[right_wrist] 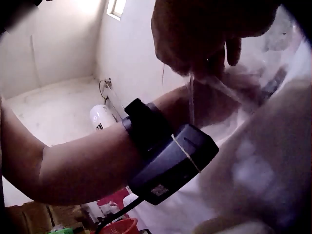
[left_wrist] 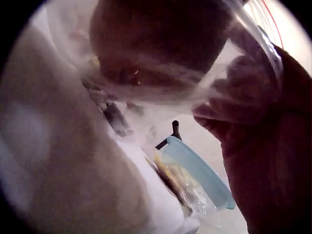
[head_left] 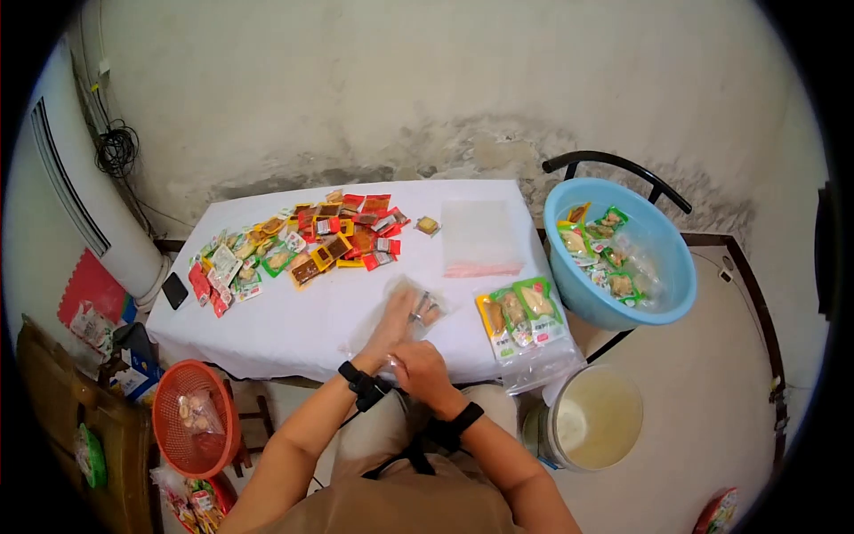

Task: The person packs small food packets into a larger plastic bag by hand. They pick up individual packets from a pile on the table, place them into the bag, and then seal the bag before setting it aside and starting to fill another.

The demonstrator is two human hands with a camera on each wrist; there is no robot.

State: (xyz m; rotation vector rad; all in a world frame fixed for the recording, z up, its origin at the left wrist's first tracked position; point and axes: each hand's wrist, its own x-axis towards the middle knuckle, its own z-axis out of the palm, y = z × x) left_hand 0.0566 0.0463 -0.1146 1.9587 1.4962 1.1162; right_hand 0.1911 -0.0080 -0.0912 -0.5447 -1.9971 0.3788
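Observation:
My left hand (head_left: 391, 327) reaches inside a clear plastic bag (head_left: 366, 331) over the front of the white-clothed table. A small silvery-grey piece (head_left: 416, 307) shows through the film at its fingertips; whether the fingers hold it I cannot tell. Close to the left wrist, my right hand (head_left: 425, 372) pinches the bag's open edge. Stretched film (right_wrist: 191, 100) runs down from those fingers in the right wrist view. The left wrist view has cloudy film (left_wrist: 195, 90) across it, with the right hand (left_wrist: 248, 87) dark behind.
Many food packets (head_left: 334, 245) lie heaped at the table's back left. A stack of clear bags (head_left: 480, 233) and a filled bag (head_left: 525, 320) are to the right. Beyond stands a blue tub (head_left: 673, 276) with packets, a bucket (head_left: 596, 418) below, and a red basket (head_left: 181, 456) at left.

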